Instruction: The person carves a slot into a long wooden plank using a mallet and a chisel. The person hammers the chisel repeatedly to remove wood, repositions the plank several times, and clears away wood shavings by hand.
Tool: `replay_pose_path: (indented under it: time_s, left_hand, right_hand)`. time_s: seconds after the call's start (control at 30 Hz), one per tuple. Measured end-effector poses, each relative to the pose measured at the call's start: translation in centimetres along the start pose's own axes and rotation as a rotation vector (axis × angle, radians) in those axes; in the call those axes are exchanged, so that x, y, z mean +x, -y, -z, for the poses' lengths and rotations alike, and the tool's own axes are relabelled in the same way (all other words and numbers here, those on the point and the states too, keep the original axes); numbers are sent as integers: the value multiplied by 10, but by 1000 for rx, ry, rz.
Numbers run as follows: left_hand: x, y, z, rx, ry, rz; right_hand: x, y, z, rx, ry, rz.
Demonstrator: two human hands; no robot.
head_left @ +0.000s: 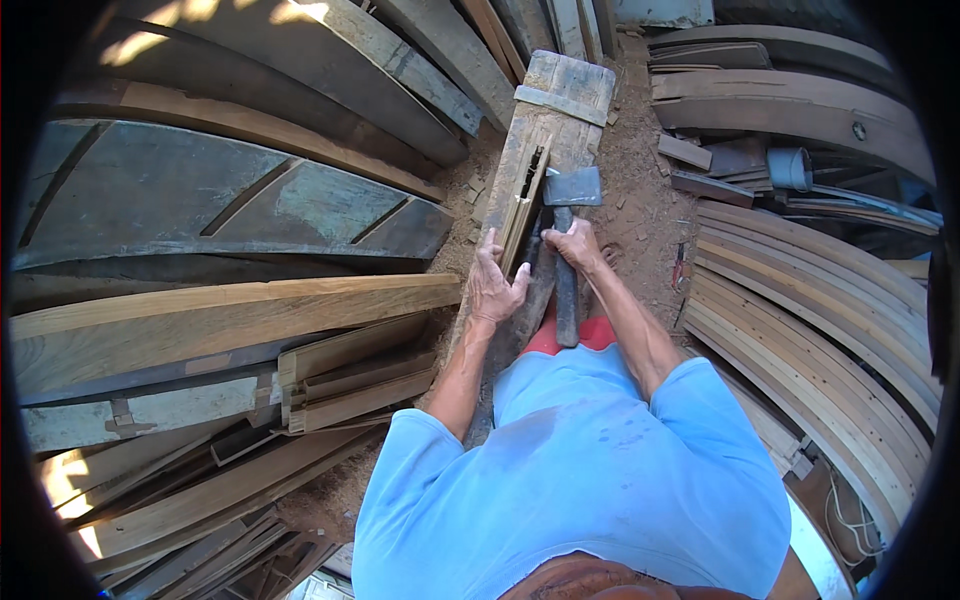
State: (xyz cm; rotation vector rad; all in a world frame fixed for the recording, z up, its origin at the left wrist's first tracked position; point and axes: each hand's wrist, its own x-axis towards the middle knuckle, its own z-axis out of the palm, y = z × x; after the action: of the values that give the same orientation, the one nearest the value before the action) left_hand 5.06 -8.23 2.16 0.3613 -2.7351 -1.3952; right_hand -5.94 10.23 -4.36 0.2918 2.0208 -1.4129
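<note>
My left hand (pixel 496 285) grips a narrow wooden piece (pixel 524 205) standing on edge on a worn wooden bench (pixel 560 90). My right hand (pixel 577 243) holds a hatchet just below its grey metal head (pixel 572 187), which sits beside the top of the wooden piece. The hatchet's dark handle (pixel 566 305) runs back toward my body. I sit astride the bench, wearing a light blue shirt and red shorts.
Long curved wooden planks (pixel 820 330) are stacked at the right. Flat boards (pixel 230 320) and dark curved timbers (pixel 230 200) pile up at the left. Sawdust and wood chips cover the ground (pixel 645 215). A grey pipe piece (pixel 790 168) lies at the far right.
</note>
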Motion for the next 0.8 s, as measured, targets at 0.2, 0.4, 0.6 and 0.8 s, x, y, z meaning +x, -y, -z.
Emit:
replay_pose_path:
  time_s: [0.2, 0.4, 0.6, 0.8]
  left_hand:
    - [12, -5, 2, 246, 187, 311]
    - [11, -5, -4, 253, 129, 208]
    - [11, 2, -5, 226, 132, 216]
    - [10, 2, -1, 227, 146, 260]
  right_hand:
    - [-6, 26, 22, -82, 7, -93]
    - [84, 47, 76, -294, -254, 232]
    - [106, 104, 67, -923, -287, 207]
    - [19, 84, 24, -1204, -241, 620]
